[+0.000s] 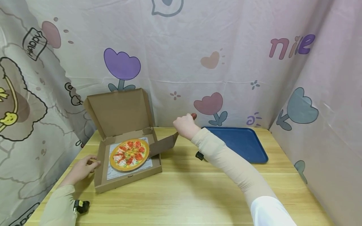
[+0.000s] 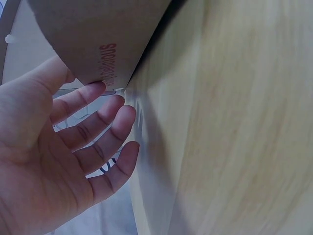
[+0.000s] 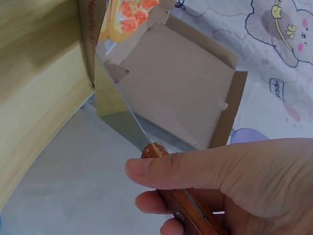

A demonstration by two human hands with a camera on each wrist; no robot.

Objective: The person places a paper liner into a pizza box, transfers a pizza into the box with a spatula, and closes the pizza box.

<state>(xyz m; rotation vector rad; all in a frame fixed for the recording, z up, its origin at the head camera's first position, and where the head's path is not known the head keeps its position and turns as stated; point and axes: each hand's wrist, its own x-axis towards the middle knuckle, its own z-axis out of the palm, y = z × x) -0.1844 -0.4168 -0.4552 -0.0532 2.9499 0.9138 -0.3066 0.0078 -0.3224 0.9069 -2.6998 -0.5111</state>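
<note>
Lower left of frame: left hand (image 1: 82, 170), fingers loosely bent and apart, at left side of open cardboard box (image 1: 128, 179). Left of centre: pizza (image 1: 129, 155) lying in box. Centre: right hand (image 1: 186, 126) clamped round brown handle (image 3: 191, 208) of spatula (image 1: 163, 146); blade slants down-left from grip to pizza's right edge; contact unclear. Right of centre: blue tray (image 1: 238, 144). Behind: patterned cloth (image 1: 175, 62).

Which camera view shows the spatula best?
Right wrist: the spatula appears close up, handle and blade both visible. The head view shows its blade, but the right hand hides most of the handle; the left wrist view lacks it.
</note>
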